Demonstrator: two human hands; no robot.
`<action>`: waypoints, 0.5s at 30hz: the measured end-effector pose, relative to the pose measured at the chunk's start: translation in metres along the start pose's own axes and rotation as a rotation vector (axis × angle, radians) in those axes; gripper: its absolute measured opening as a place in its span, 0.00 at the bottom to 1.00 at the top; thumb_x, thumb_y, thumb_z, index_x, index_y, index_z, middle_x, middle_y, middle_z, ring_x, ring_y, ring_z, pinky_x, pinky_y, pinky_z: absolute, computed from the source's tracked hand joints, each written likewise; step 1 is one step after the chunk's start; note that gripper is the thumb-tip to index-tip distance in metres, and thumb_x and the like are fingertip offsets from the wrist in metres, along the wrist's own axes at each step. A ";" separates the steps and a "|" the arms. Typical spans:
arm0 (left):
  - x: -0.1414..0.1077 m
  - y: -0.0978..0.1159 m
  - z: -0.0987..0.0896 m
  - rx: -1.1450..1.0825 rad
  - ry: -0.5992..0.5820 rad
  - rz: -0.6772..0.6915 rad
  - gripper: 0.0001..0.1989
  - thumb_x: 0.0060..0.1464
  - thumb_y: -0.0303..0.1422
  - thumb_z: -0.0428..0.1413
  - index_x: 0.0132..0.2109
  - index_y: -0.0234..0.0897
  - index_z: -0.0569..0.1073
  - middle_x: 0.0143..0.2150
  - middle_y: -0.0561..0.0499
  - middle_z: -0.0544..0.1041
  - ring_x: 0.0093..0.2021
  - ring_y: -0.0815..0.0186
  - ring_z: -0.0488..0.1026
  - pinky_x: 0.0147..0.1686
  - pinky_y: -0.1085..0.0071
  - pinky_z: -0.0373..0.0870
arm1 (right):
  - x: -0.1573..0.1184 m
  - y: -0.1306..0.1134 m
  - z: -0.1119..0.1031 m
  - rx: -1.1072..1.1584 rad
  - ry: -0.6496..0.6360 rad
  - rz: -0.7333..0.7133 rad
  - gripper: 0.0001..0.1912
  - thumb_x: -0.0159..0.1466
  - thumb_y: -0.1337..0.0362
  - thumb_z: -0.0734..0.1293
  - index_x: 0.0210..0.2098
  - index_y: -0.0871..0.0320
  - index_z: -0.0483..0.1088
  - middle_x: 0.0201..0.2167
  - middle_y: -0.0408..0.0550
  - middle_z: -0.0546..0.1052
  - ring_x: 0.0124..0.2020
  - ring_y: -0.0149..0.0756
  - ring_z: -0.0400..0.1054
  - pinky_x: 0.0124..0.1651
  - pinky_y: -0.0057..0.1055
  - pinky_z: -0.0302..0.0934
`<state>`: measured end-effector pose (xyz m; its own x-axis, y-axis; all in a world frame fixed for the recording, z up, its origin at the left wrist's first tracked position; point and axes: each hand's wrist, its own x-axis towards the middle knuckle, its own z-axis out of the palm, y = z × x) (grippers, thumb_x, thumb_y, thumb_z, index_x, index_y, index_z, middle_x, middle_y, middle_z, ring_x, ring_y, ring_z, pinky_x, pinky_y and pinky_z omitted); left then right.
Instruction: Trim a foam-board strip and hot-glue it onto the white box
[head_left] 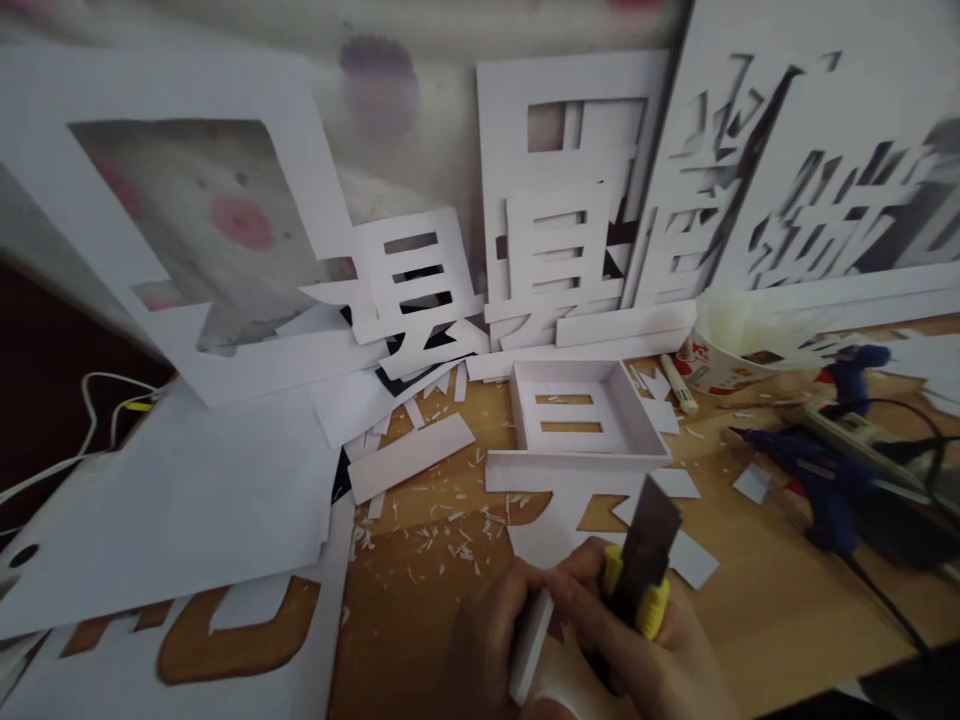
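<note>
My left hand (487,630) is closed around a small white foam-board strip (529,648), low in the middle of the head view. My right hand (637,650) grips a yellow-and-black utility knife (652,565), its broad blade pointing up and away from the strip. Thumb and fingertips of that hand also touch the strip's upper end, beside the left fingers. Just beyond my hands lies a white cut-out character (551,525). A raised rim of strips encloses its upper part, which has two slots (564,412).
White offcuts (411,457) and shavings litter the wooden table (420,640). Blue glue guns (814,480) with cables lie right, near a paper tub (724,360) of glue sticks. Cut-out boards (555,75) lean at the back; white sheets (172,490) are stacked left.
</note>
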<state>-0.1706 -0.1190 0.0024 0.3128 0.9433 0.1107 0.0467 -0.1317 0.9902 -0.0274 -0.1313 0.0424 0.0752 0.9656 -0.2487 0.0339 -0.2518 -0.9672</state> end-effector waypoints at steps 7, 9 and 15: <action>-0.002 -0.014 -0.014 -0.727 0.035 -0.203 0.51 0.41 0.75 0.28 0.34 0.35 0.73 0.22 0.49 0.69 0.16 0.72 0.57 0.14 0.74 0.52 | 0.037 0.014 0.003 -0.438 0.089 -0.169 0.24 0.66 0.43 0.59 0.23 0.54 0.62 0.17 0.39 0.63 0.18 0.32 0.59 0.21 0.27 0.54; -0.003 -0.013 -0.016 -0.774 0.173 -0.238 0.52 0.44 0.72 0.22 0.33 0.34 0.73 0.21 0.47 0.70 0.15 0.70 0.59 0.13 0.73 0.55 | 0.048 0.024 0.011 -0.530 0.028 -0.202 0.23 0.66 0.46 0.61 0.22 0.54 0.64 0.17 0.43 0.69 0.19 0.36 0.65 0.23 0.29 0.57; -0.005 0.012 -0.031 -0.964 0.378 -0.409 0.44 0.51 0.70 0.36 0.36 0.33 0.75 0.29 0.41 0.78 0.20 0.67 0.68 0.16 0.72 0.63 | 0.052 0.054 0.048 -0.719 -0.026 -0.377 0.11 0.67 0.55 0.65 0.39 0.56 0.72 0.23 0.43 0.76 0.21 0.37 0.71 0.22 0.29 0.60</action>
<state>-0.2014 -0.1157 0.0160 0.1251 0.9152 -0.3831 -0.7275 0.3472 0.5918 -0.0691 -0.0915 -0.0251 -0.0922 0.9927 0.0773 0.6851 0.1195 -0.7185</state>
